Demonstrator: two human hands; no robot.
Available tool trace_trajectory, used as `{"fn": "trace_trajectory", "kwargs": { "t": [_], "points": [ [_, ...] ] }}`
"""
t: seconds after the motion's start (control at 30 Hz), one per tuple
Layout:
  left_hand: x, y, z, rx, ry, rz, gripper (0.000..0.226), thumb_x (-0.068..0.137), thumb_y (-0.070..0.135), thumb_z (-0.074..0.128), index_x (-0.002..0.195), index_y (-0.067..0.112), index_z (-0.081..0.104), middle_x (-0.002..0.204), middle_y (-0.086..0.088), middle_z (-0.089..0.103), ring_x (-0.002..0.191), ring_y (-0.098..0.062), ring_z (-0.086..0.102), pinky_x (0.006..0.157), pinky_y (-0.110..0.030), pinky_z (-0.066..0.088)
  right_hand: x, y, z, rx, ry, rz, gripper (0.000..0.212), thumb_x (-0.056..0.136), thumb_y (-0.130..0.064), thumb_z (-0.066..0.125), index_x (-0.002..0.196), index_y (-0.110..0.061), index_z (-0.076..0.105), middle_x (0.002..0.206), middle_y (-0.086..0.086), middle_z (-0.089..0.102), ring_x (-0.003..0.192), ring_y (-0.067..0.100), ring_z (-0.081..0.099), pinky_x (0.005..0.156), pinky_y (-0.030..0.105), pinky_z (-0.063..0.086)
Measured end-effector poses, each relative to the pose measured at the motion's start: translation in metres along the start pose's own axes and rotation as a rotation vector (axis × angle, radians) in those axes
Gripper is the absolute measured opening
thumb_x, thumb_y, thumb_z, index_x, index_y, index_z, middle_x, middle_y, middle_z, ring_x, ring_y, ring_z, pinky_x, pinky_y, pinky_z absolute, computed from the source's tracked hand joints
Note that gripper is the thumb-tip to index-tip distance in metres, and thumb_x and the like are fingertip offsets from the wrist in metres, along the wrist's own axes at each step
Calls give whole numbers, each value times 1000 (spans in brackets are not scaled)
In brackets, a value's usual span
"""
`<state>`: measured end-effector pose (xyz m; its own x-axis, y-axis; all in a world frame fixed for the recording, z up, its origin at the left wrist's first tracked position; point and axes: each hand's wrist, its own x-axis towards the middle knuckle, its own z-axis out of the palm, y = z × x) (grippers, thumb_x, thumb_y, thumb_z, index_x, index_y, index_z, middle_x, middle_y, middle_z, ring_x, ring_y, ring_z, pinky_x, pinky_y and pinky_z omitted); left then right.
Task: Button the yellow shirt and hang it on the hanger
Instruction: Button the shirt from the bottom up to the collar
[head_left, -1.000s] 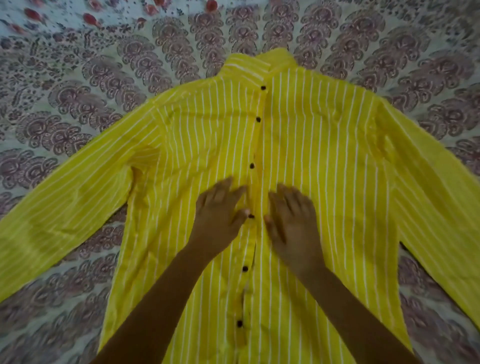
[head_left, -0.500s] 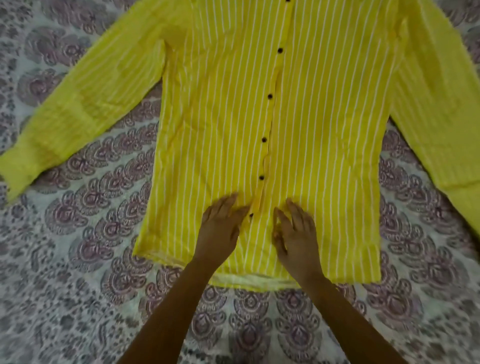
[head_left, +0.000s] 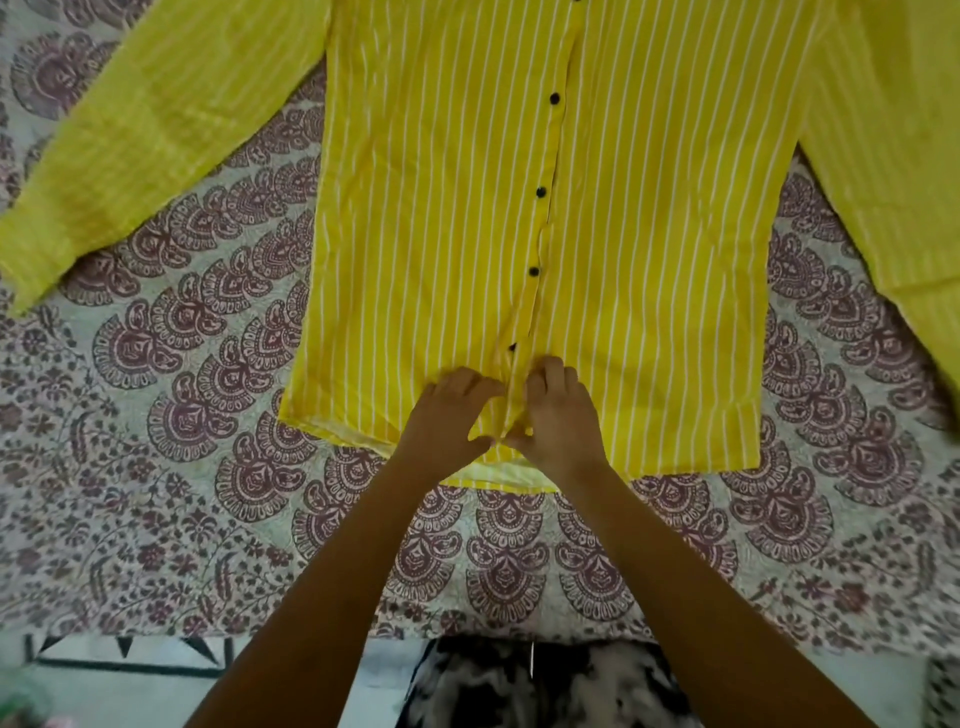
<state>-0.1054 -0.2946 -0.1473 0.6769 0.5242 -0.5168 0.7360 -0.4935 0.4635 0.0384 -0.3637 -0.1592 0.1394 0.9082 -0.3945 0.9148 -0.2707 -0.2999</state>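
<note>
The yellow shirt (head_left: 426, 218) with thin white stripes lies flat, front up, on a patterned bedsheet, sleeves spread to both sides. Small dark buttons (head_left: 542, 192) run down its placket. My left hand (head_left: 447, 421) and my right hand (head_left: 558, 415) meet at the bottom of the placket near the hem, fingers curled and pinching the fabric edges on either side. The lowest visible button (head_left: 512, 347) sits just above my fingers. The collar is out of frame. No hanger is in view.
The bedsheet (head_left: 182, 364) with maroon paisley print covers the surface. Its near edge runs along the bottom, where a black-and-white patterned cloth (head_left: 540, 680) shows between my forearms.
My hands slid down the placket from mid-chest to the hem and went from flat, open palms to pinching the fabric. The view tilted down, hiding the collar.
</note>
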Motion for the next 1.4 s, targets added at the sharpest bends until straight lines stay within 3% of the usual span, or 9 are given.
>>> {"fn": "trace_trajectory", "kwargs": {
  "t": [0.1, 0.3, 0.5, 0.7, 0.87, 1.0, 1.13, 1.23, 1.4],
  "points": [
    [-5, -1, 6, 265, 10, 63, 69, 46, 36, 86, 106, 24, 54, 100, -4, 60, 90, -26, 62, 71, -36, 48, -5, 6, 1, 40, 91, -22, 28, 54, -14, 76, 75, -4, 61, 104, 14, 58, 79, 29, 59, 61, 32, 52],
    [1, 0, 15, 293, 140, 140, 24, 59, 15, 80, 69, 23, 60, 67, 4, 57, 61, -18, 60, 54, -26, 46, -14, 17, 1, 151, 158, -130, 14, 64, -10, 67, 73, -5, 57, 104, 13, 55, 79, 28, 59, 59, 31, 50],
    [-5, -16, -6, 99, -149, 28, 11, 87, 13, 52, 93, 15, 61, 95, -9, 61, 88, -32, 61, 71, -39, 50, -25, 17, 8, -86, -90, -254, 62, 46, -40, 84, 96, -14, 58, 107, 10, 59, 88, 27, 59, 67, 32, 50],
    [-15, -27, -10, 158, -168, 11, 15, 91, 23, 47, 94, 17, 60, 98, -5, 65, 93, -28, 61, 75, -35, 49, -26, 18, 4, 44, 105, -325, 15, 75, -20, 68, 86, -12, 62, 105, 11, 63, 92, 26, 56, 73, 35, 53],
    [-12, -11, -5, 138, -78, -58, 22, 92, 24, 40, 92, 19, 62, 92, -5, 65, 89, -27, 61, 67, -31, 44, -44, 39, -6, 34, 2, -480, 21, 84, -29, 45, 90, -15, 59, 120, 6, 63, 115, 24, 52, 98, 36, 33],
    [3, 5, -11, 67, 47, -135, 17, 91, 24, 47, 91, 20, 64, 91, -4, 67, 90, -25, 61, 66, -30, 37, -48, 50, -14, 79, -72, -397, 28, 78, -27, 43, 86, -9, 63, 82, 5, 68, 88, 28, 65, 79, 36, 52],
    [20, 22, -17, -257, 249, -89, 13, 87, 19, 55, 92, 16, 66, 82, -5, 70, 77, -26, 65, 67, -37, 51, -31, 31, -19, 119, 55, -264, 25, 79, -33, 45, 72, -13, 57, 62, 2, 61, 59, 26, 59, 58, 31, 45],
    [34, 29, -15, -275, 299, -101, 25, 85, 18, 55, 107, 12, 65, 97, -11, 68, 87, -30, 65, 73, -39, 51, -9, 16, -17, 65, 169, -60, 17, 77, -25, 57, 84, -9, 59, 75, 10, 62, 63, 30, 61, 52, 32, 44],
    [48, 34, -11, -175, 332, -216, 22, 87, 17, 56, 107, 8, 62, 104, -15, 61, 92, -33, 60, 72, -39, 44, 17, 8, -21, 84, 64, 264, 43, 83, -30, 59, 115, -2, 49, 114, 16, 52, 93, 33, 58, 59, 34, 35]
  ]
}}
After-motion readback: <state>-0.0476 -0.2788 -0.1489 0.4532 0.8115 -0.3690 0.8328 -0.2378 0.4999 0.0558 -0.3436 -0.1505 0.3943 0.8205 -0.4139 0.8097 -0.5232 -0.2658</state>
